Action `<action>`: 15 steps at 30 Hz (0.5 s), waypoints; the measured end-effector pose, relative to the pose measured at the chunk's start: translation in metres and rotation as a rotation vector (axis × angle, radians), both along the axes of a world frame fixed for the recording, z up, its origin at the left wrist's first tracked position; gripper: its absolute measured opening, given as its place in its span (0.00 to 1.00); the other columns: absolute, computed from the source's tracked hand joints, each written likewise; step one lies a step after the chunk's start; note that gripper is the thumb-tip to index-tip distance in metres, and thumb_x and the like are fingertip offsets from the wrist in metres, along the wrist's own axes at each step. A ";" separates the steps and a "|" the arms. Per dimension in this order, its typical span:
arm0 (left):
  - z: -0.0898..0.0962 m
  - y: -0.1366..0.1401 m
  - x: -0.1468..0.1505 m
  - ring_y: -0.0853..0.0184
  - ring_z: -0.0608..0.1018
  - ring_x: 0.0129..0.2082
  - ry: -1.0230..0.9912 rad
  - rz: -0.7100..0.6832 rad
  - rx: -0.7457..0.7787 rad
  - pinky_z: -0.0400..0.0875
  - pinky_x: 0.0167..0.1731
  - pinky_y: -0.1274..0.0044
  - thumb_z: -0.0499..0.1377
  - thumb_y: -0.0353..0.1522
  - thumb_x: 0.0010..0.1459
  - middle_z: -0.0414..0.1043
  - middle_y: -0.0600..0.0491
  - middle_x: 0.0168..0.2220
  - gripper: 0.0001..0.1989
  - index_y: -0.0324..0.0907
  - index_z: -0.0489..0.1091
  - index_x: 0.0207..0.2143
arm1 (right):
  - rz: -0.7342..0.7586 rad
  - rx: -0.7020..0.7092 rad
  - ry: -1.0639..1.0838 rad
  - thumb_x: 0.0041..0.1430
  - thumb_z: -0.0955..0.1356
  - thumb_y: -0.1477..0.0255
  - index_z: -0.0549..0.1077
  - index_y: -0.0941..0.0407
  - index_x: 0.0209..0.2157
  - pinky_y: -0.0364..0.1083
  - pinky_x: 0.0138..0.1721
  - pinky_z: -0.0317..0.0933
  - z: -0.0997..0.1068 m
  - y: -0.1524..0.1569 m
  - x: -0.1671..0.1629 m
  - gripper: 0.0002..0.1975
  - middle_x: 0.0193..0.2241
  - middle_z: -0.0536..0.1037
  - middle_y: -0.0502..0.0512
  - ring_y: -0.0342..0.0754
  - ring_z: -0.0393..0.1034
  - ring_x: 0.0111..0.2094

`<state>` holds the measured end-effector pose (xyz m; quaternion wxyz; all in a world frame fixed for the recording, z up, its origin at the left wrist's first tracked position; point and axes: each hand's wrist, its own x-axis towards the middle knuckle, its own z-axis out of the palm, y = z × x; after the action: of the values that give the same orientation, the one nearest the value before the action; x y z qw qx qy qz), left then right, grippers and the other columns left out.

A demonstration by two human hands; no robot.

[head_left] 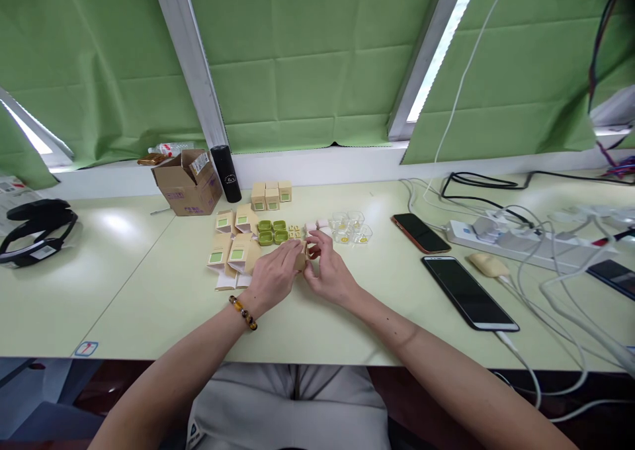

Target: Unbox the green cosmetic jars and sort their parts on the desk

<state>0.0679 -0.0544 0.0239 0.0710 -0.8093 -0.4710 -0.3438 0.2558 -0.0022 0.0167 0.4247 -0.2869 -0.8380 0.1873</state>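
Note:
Between my hands is a small brown cardboard box, mostly hidden by the fingers. My left hand, with a beaded bracelet at the wrist, closes over its left side. The thumb and fingers of my right hand pinch its right edge. Left of my hands stand several brown boxes with green labels and their flaps up. Just beyond are small green square containers and tiny yellowish pieces. Pale pink pieces and clear plastic cups with yellow marks sit beyond my right hand.
Small closed boxes stand at the back, near a black bottle and a larger cardboard carton. Phones, a power strip and loose cables lie to the right. A black headset is at far left.

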 end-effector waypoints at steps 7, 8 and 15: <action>-0.001 0.000 0.000 0.52 0.75 0.65 -0.068 0.020 -0.039 0.75 0.62 0.61 0.62 0.27 0.64 0.72 0.40 0.64 0.29 0.45 0.62 0.66 | -0.020 0.059 0.024 0.67 0.64 0.73 0.49 0.51 0.66 0.58 0.42 0.76 -0.004 0.002 -0.001 0.30 0.65 0.65 0.72 0.55 0.78 0.43; 0.000 0.000 0.000 0.52 0.75 0.65 -0.065 0.027 -0.042 0.76 0.61 0.61 0.63 0.27 0.63 0.72 0.40 0.64 0.30 0.45 0.62 0.66 | -0.018 0.056 0.037 0.67 0.63 0.74 0.50 0.51 0.66 0.58 0.42 0.76 -0.004 0.003 -0.001 0.29 0.65 0.66 0.72 0.55 0.78 0.43; 0.001 -0.003 0.001 0.52 0.77 0.62 -0.070 0.086 -0.114 0.78 0.56 0.60 0.65 0.31 0.64 0.72 0.40 0.63 0.33 0.45 0.56 0.67 | -0.056 -0.114 0.262 0.72 0.60 0.73 0.52 0.48 0.62 0.55 0.43 0.75 0.001 0.010 0.004 0.21 0.62 0.70 0.67 0.53 0.77 0.45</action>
<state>0.0686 -0.0575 0.0251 0.0231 -0.7785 -0.5264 -0.3410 0.2597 0.0076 0.0175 0.5184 -0.3071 -0.7551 0.2584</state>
